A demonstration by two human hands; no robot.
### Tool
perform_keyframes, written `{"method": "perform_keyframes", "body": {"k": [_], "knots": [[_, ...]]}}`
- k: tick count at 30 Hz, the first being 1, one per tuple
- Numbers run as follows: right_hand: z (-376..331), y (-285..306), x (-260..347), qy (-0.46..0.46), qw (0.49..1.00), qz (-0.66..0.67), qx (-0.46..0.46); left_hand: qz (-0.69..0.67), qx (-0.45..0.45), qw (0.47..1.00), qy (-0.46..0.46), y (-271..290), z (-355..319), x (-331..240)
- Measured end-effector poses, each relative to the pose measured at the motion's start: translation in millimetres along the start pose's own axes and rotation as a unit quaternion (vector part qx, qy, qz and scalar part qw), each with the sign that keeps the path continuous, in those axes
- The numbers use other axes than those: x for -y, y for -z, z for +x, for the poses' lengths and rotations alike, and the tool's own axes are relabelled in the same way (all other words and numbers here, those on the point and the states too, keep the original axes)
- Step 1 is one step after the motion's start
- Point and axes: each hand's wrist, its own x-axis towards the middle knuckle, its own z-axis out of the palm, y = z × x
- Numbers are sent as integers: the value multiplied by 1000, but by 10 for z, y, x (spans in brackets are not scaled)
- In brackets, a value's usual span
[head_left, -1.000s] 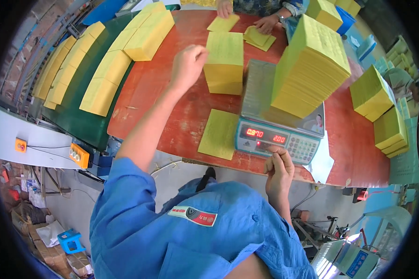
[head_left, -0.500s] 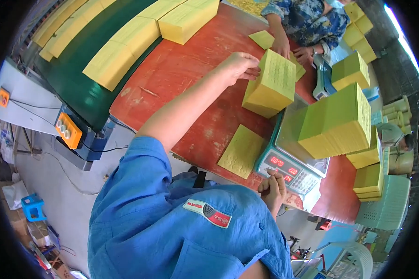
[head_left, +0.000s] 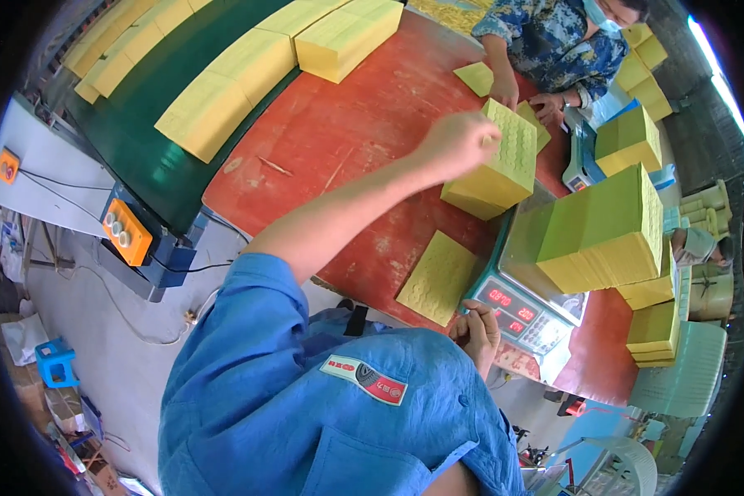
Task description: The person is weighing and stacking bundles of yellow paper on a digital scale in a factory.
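Observation:
My left hand (head_left: 461, 147), slightly blurred, is closed over the near upper edge of a block of stacked yellow paper (head_left: 512, 153) on the red table. Whether it touches the paper or holds anything is hidden. Close to the front of a digital scale (head_left: 527, 312) is my right hand (head_left: 478, 335), its fingers curled together; what they hold, if anything, cannot be made out. A larger yellow paper stack (head_left: 599, 236) lies on the scale's metal plate, beside the first block. One flat yellow sheet (head_left: 438, 277) rests on the table left of the scale.
A co-worker (head_left: 554, 50) reaches over the red table (head_left: 372, 124) from the far side, near a second scale (head_left: 583, 157). Yellow blocks line a green conveyor (head_left: 132, 157) at left, with an orange button box (head_left: 126, 231). More stacks (head_left: 655, 329) stand at right beside a pale green crate (head_left: 682, 372).
My left hand has moved right and over the block's top, its fingers now closed. My right hand stays by the scale, shifted slightly. The whole view has moved a little.

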Motion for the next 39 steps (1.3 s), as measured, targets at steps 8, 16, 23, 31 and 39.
{"method": "perform_keyframes", "body": {"k": [8, 16, 23, 31, 39], "knots": [[-64, 36, -50, -24, 999, 18, 42, 188, 106, 973, -78, -291, -181, -120], [47, -248, -174, -63, 974, -89, 200, 121, 82, 989, 23, 98, -410, -135], [79, -495, -512, -71, 899, -212, 376, 309, -16, 937, 164, 1405, -419, 1074], [66, -1114, -1009, -63, 945, -164, 277, 288, 78, 927, 225, 1857, 687, 2951], [30, -1331, -1051, 15, 963, -152, 222, 255, 198, 922, 214, 1733, 1273, 3872]]}}
